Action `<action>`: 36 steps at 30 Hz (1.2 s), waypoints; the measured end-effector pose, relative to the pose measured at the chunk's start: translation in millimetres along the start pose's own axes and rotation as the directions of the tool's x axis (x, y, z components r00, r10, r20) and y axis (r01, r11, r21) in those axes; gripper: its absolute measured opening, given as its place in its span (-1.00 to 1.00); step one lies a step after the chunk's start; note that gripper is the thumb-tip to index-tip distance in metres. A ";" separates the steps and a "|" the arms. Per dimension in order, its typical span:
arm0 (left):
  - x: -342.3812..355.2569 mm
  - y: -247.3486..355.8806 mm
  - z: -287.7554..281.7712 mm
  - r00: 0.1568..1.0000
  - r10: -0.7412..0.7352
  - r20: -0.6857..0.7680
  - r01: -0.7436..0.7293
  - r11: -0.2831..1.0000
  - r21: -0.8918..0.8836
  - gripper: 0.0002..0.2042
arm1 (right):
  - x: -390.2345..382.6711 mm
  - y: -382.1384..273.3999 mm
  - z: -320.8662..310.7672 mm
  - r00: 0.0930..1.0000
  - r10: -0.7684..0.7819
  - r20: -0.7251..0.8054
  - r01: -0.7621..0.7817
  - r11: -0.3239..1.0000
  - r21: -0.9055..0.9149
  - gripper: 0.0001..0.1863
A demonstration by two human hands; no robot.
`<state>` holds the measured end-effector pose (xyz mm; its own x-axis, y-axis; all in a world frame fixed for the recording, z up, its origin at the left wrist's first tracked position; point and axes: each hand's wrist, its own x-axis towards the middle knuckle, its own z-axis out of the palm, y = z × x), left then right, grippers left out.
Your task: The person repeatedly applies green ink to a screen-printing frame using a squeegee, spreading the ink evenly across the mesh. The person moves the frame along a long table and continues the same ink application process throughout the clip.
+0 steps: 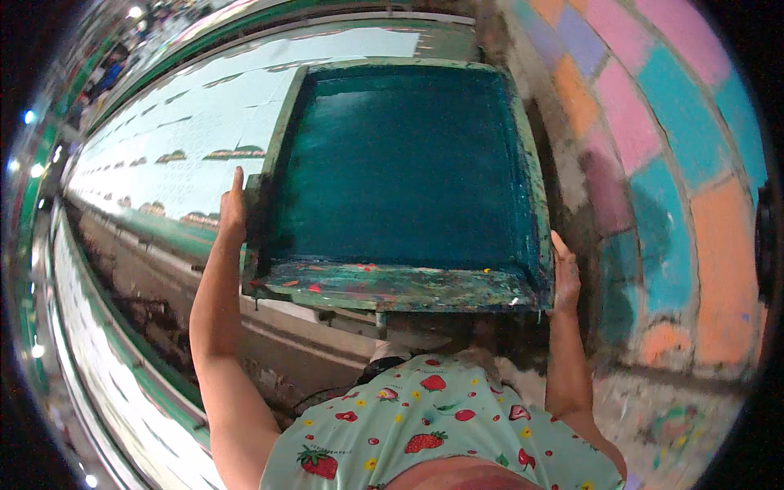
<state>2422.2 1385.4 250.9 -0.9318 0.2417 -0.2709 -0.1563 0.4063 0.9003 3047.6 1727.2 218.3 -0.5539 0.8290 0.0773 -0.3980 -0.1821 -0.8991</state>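
Frame [400, 287] edges pinched by L fingers [238, 181], R fingers [559, 245]; slim gap to wall [674, 122] R.

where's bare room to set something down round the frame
Paint-marked grey concrete looks free, lower right, between painted wall and patterned shirt. Crowded: sides of the frame, with left hand and right hand, plus printed white sheet leftward.

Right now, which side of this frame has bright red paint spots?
The near side, facing your printed shirt: red flecks dot it, unlike the other three sides, mostly green.
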 end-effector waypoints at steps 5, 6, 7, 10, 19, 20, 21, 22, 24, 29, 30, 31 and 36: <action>-86.8 -33.3 -14.5 0.975 -0.035 -0.220 0.018 0.997 -0.078 -0.01 | 46.8 16.8 -49.0 0.986 0.009 0.168 -0.007 1.000 -0.013 -0.11; -110.3 -40.4 -11.2 0.965 -0.041 -0.261 0.009 0.992 -0.123 -0.01 | 55.4 18.1 -59.8 0.982 0.015 0.189 -0.006 0.999 -0.049 -0.10; -134.2 -47.9 -12.4 0.954 -0.053 -0.296 0.003 0.986 -0.167 -0.02 | 65.1 14.5 -69.0 0.978 0.025 0.208 -0.007 0.996 -0.089 -0.09; -188.9 -108.2 -62.3 0.925 -0.141 -0.352 0.041 0.960 -0.277 -0.02 | 98.1 47.2 -88.3 0.936 0.068 0.344 -0.006 0.984 -0.179 -0.08; -367.7 -181.2 -102.8 0.821 -0.328 -0.468 -0.045 0.780 -0.625 -0.19 | 149.8 49.3 13.9 0.748 0.250 0.615 -0.100 0.958 -0.267 -0.12; -379.2 -166.6 -81.7 0.787 -0.316 -0.530 -0.082 0.798 -0.597 -0.21 | 155.8 49.1 23.2 0.748 0.243 0.618 -0.082 0.957 -0.276 -0.12; -392.3 -180.2 -80.8 0.793 -0.356 -0.495 -0.087 0.737 -0.670 -0.22 | 164.0 49.8 36.3 0.735 0.237 0.635 -0.070 0.958 -0.277 -0.12; -405.9 -187.8 -74.6 0.774 -0.385 -0.503 -0.060 0.745 -0.664 -0.21 | 175.2 47.5 44.7 0.695 0.269 0.667 -0.078 0.950 -0.302 -0.13; -435.4 -222.9 -74.4 0.743 -0.346 -0.573 -0.104 0.787 -0.608 -0.23 | 195.6 50.5 66.8 0.600 0.312 0.737 -0.113 0.945 -0.308 -0.15; -462.2 -219.7 -27.1 0.586 -0.475 -0.656 -0.161 0.726 -0.669 -0.13 | 260.4 67.0 91.9 0.502 0.304 0.809 -0.056 0.946 -0.320 -0.11; -467.4 -202.1 -10.5 0.625 -0.484 -0.612 -0.124 0.713 -0.690 -0.13 | 277.7 65.9 95.8 0.489 0.305 0.818 -0.047 0.945 -0.324 -0.08; -470.8 -185.0 13.0 0.597 -0.503 -0.625 -0.115 0.717 -0.688 -0.16 | 298.0 65.4 96.8 0.468 0.310 0.828 -0.046 0.944 -0.327 -0.05; -490.7 -135.8 92.9 0.477 -0.529 -0.702 -0.210 0.707 -0.675 -0.25 | 391.9 69.2 109.9 0.343 0.260 0.903 0.003 0.961 -0.278 -0.09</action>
<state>2931.1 1293.5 229.9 -0.5922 -0.7178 -0.3661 -0.1359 -0.3589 0.9234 2722.7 1981.4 233.7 -0.9536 -0.2402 0.1815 -0.1807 -0.0254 -0.9832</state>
